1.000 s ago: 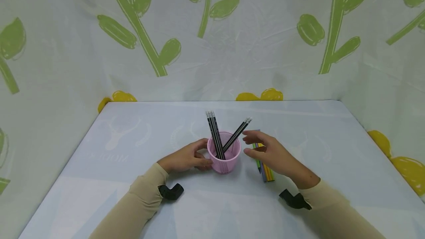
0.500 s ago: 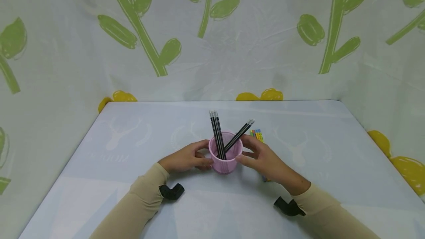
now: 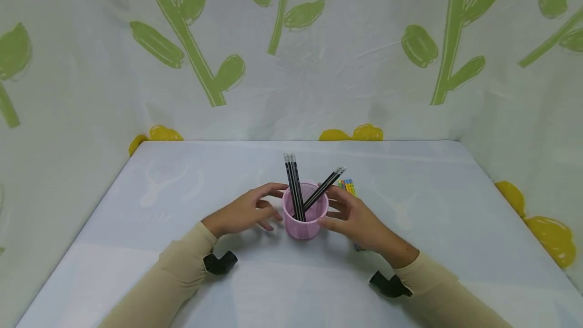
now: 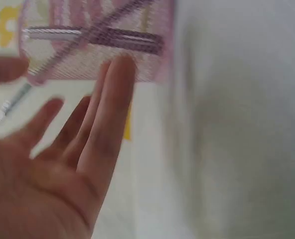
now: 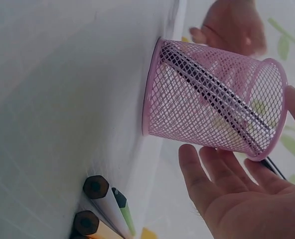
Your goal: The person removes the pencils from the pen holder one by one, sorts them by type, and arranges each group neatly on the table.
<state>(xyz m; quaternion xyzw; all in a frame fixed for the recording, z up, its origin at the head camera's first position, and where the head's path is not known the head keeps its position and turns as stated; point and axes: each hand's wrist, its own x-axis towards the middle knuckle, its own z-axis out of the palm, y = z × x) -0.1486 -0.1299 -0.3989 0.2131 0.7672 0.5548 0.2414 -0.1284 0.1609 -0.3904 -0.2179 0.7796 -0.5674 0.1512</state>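
While spreading left grip [image 3: 241, 212] loosely just beside pink mesh cup [image 3: 302, 231], holding nothing (touch unclear), holding cup with right grip [image 3: 354, 220], curled lightly at rim and wall. Standing upright on surface [image 3: 273, 287]; might tip if pushed one-sidedly, given outward-leaning black pencils [image 3: 295, 186]. Farther, could scatter coloured pencils [image 3: 348, 185] by brushing knuckles.

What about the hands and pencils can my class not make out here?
Coloured pencils: middles hidden behind the right hand in the head view; cut off by the bottom edge in the right wrist view.
Black pencils: lower ends veiled by the pink mesh cup in the head view, blurred in the left wrist view.
Left hand: blurred and partly behind the cup in the right wrist view.
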